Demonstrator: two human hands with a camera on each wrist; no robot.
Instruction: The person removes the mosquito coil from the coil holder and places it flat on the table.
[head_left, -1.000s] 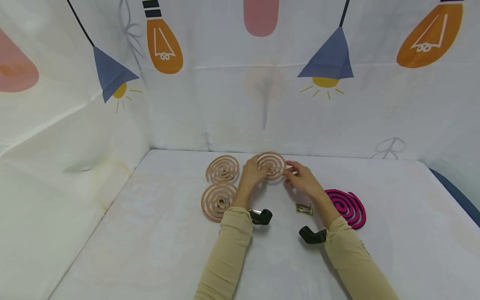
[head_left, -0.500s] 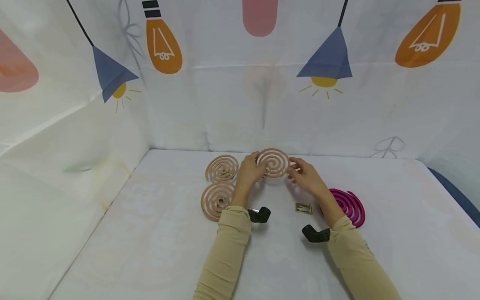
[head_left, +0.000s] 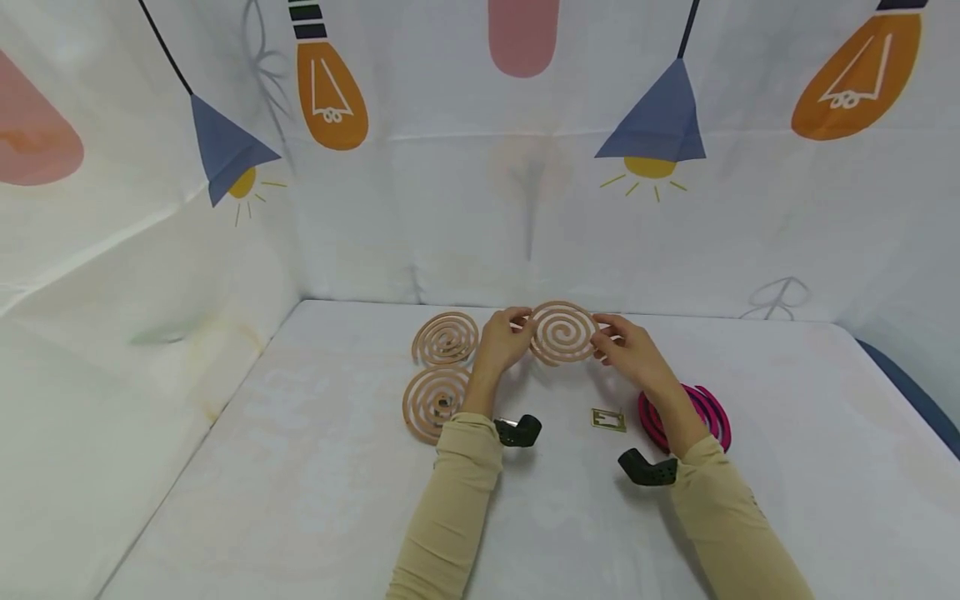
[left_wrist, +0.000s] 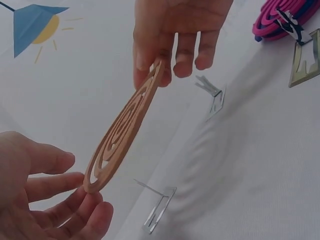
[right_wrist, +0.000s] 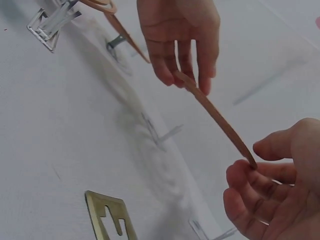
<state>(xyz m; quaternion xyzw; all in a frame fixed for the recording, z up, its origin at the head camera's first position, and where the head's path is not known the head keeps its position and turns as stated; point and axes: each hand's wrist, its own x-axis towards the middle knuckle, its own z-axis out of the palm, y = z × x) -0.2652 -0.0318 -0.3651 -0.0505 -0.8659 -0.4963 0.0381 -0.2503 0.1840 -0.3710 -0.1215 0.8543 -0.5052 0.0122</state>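
Observation:
A brown mosquito coil is held up by its edges above the far side of the table, between both hands. My left hand grips its left edge with the fingertips. On the opposite edge, the right hand pinches the rim between thumb and fingers. From the left wrist the coil shows slantwise, its spiral gaps visible; from the right wrist the coil is nearly edge-on. Small metal coil stands with raised prongs lie beneath it. A gold-toned stand lies nearer, below the right hand.
Two brown coils, one far and one near, rest left of the left forearm. A pink and dark blue coil is partly hidden by the right forearm. A printed white curtain rises behind the table.
The held coil has shifted right. The left hand's grip has moved from over the coil's face to its left edge, and the right hand has moved right, covering more of the pink coil.

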